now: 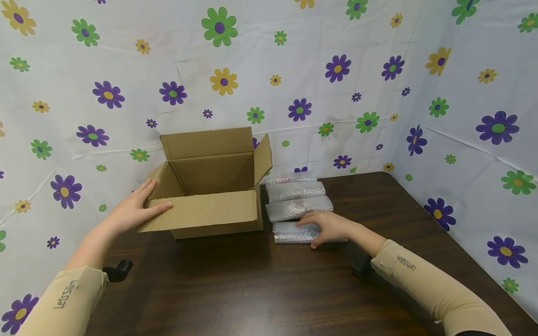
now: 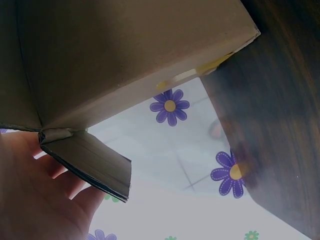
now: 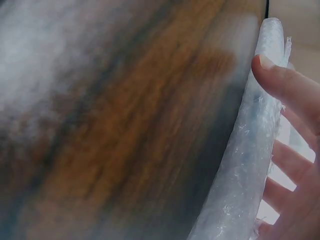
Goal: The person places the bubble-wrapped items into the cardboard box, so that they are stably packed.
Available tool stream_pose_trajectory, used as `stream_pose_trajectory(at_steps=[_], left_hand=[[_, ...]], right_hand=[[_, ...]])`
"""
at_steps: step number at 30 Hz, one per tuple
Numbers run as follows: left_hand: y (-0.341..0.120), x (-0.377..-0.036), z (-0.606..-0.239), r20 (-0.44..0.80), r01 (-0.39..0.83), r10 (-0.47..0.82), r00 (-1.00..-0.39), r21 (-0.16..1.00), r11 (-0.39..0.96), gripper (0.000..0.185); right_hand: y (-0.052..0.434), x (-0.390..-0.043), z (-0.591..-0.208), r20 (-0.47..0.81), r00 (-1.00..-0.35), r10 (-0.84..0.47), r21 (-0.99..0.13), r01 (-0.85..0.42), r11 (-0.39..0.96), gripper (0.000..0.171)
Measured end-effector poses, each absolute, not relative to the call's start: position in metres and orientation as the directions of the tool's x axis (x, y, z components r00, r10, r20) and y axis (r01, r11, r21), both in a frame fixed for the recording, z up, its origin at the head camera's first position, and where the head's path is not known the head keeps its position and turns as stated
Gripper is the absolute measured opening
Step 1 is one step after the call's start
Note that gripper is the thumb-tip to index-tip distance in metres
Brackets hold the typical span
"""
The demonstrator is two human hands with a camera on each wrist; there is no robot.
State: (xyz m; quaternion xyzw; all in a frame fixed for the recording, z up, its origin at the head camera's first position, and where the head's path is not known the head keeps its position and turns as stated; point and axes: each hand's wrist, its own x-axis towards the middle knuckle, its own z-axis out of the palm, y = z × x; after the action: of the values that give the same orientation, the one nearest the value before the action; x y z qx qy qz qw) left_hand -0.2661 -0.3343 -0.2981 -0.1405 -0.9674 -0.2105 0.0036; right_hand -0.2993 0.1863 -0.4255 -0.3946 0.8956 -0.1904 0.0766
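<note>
At centre frame in the head view, the left hand (image 1: pixel 133 208) is gripping the left flap of the open cardboard box (image 1: pixel 212 186). Right of the box, the right hand (image 1: pixel 327 227) is curling around the nearest bubble-wrapped packet (image 1: pixel 292 232) lying on the dark worktop (image 1: pixel 252 284).
</note>
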Motion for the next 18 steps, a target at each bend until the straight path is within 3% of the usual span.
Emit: stream_pose_trajectory(at_steps=[18], left_hand=[[-0.3342,-0.2669,-0.2977,0.054,0.265,0.266,-0.962,0.409,0.873,0.096]], right_hand=[[0.1872,-0.2998,-0.4159,-0.024,-0.678,-0.735,-0.478,-0.638,0.604,0.064]])
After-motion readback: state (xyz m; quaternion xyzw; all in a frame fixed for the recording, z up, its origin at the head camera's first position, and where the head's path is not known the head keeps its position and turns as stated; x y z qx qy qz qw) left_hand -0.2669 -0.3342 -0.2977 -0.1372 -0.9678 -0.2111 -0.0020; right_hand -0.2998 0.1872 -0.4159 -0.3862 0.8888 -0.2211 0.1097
